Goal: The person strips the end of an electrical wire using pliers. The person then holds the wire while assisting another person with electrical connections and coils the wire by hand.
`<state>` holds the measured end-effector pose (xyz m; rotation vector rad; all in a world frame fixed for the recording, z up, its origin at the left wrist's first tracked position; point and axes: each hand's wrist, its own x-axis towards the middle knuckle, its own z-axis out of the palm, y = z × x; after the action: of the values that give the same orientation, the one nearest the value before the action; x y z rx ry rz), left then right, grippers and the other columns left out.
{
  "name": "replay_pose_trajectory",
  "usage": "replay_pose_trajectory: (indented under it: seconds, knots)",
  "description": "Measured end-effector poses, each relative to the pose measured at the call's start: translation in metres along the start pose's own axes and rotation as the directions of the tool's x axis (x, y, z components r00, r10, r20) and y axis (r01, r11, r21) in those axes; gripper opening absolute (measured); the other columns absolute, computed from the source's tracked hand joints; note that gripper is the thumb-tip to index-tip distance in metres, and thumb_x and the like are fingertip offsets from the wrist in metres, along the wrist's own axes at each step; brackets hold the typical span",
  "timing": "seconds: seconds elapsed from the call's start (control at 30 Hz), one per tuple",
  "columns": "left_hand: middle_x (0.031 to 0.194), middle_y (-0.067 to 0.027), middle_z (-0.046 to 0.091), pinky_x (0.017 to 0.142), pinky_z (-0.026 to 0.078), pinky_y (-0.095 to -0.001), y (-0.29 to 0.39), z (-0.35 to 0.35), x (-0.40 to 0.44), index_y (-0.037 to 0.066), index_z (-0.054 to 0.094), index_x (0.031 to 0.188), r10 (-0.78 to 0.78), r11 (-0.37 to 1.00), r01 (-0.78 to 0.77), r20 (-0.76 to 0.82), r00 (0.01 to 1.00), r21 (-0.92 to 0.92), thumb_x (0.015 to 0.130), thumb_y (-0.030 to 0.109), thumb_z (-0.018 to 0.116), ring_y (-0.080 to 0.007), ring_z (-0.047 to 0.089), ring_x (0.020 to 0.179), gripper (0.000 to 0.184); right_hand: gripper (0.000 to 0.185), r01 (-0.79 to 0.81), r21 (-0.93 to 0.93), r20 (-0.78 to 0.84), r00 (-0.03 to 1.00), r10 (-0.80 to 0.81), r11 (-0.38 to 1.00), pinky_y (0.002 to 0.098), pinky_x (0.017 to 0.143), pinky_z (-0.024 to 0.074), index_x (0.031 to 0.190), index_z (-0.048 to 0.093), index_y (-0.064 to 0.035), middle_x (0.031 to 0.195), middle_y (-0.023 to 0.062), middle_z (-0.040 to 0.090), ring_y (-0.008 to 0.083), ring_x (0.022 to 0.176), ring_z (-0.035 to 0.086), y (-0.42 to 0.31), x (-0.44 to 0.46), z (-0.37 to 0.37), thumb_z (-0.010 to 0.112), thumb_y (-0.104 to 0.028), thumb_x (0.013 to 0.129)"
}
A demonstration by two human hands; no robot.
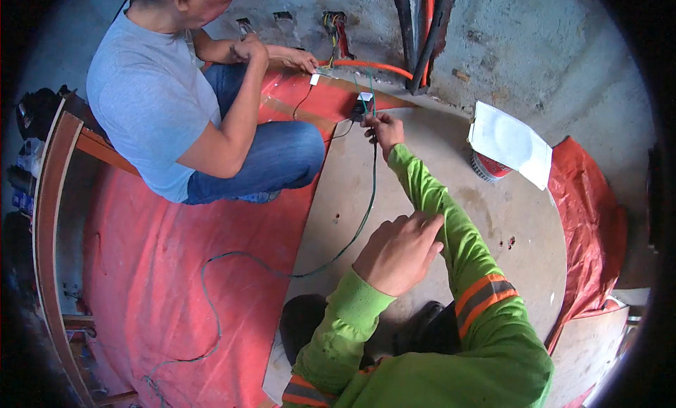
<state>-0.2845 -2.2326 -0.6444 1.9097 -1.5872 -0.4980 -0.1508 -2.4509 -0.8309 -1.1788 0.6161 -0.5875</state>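
Wire [374,170] in right hand [386,131]; bucket label [489,166] seemingly illegible

A rough, pale-lit wall [535,63] spans eleven to two o'clock, black pipes [406,28] descending at one. A red floor sheet [162,267] at eight meets a tan board [324,225]; wooden frame [48,197] at nine, crumpled tarp [588,218] at three.
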Motion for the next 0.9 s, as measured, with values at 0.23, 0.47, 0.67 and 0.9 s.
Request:
replay_pose_trajectory:
  seconds: [0.23, 0.47, 0.67, 0.9]
  knots:
    - [0.1, -0.0171, 0.06, 0.076, 0.048, -0.0454, 0.005, -0.003, 0.0, 0.002, 0.051, 0.115, -0.035, 0.999, 0.035, 0.05, 0.998, 0.01, 0.087, 0.018, 0.059, -0.0365, 0.06, 0.089, 0.033, 0.024, 0.17, -0.478, -0.241, 0.918, -0.315, 0.862, 0.0359, 0.069, 0.0521, 0.09, 0.07, -0.0006, 0.078, 0.0156, 0.069, 0.0269, 0.072, 0.069, -0.022, 0.038, -0.001, 0.068, -0.021, 0.079]
    - [0.099, -0.0166, 0.059, 0.076, 0.048, -0.0446, 0.001, 0.0, -0.004, 0.002, 0.051, 0.115, -0.026, 0.999, 0.025, 0.011, 1.0, 0.035, 0.087, 0.018, 0.059, -0.0361, 0.06, 0.089, 0.033, 0.018, 0.213, -0.382, -0.233, 0.92, -0.317, 0.899, 0.0259, 0.042, 0.0416, 0.085, 0.069, 0.0003, 0.067, 0.0035, 0.066, 0.0082, 0.05, 0.054, -0.04, 0.033, 0.005, 0.064, -0.017, 0.084]
    - [0.099, -0.0168, 0.059, 0.076, 0.048, -0.0446, 0.002, -0.001, -0.001, 0.002, 0.05, 0.115, -0.017, 1.0, 0.017, 0.026, 1.0, -0.001, 0.088, 0.018, 0.058, -0.0363, 0.06, 0.089, 0.033, 0.017, 0.096, -0.275, -0.193, 0.969, -0.153, 0.957, 0.0266, 0.043, 0.0445, 0.092, 0.065, 0.0001, 0.072, 0.0053, 0.067, 0.01, 0.053, 0.057, -0.04, 0.01, 0.001, 0.06, -0.015, 0.086]
    - [0.099, -0.0167, 0.059, 0.075, 0.048, -0.0456, 0.004, 0.001, 0.003, 0.002, 0.05, 0.115, 0.0, 1.0, 0.0, 0.013, 1.0, 0.006, 0.088, 0.019, 0.058, -0.0366, 0.06, 0.088, 0.033, 0.015, 0.001, -0.416, -0.046, 0.999, -0.023, 0.909, 0.0306, 0.047, 0.0505, 0.09, 0.058, 0.0014, 0.074, 0.0098, 0.068, 0.016, 0.056, 0.064, 0.023, 0.001, -0.039, 0.056, -0.013, 0.087]
